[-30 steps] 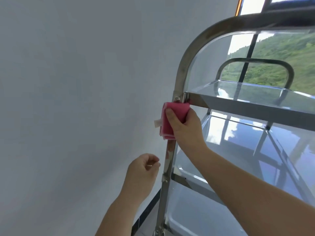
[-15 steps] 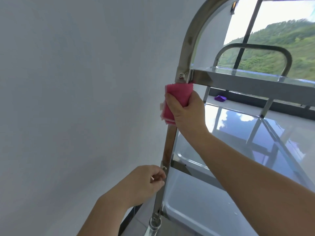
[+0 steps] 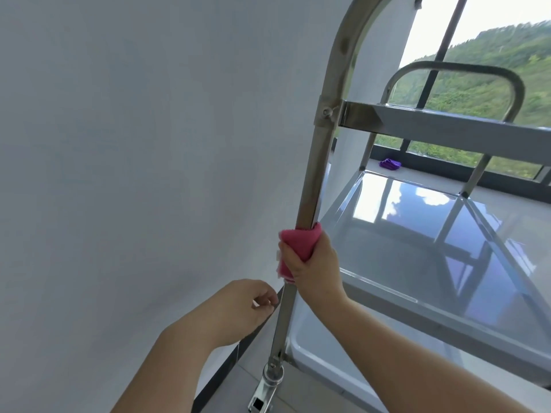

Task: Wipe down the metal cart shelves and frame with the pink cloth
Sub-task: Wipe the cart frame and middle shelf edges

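The metal cart's near upright post (image 3: pixel 314 162) runs from a curved top handle down to a caster. My right hand (image 3: pixel 313 265) grips the pink cloth (image 3: pixel 299 242), wrapped around that post just above the middle shelf (image 3: pixel 417 228). The top shelf's edge (image 3: pixel 447 126) is bolted to the post higher up. The bottom shelf (image 3: pixel 322 347) shows below. My left hand (image 3: pixel 238 308) hovers left of the post, fingers loosely curled, holding nothing that I can see.
A white wall (image 3: pixel 134 144) stands close on the left with a dark baseboard (image 3: pixel 229 362). Behind the cart is a window (image 3: pixel 477 70) with green hills outside. A purple cloth (image 3: pixel 390 163) lies on the floor by the window. The caster (image 3: pixel 269 380) sits on grey tiles.
My right hand has slid the pink cloth down the post, from just under the top shelf to near the middle shelf. The view has dropped lower. My left hand stays beside the post.
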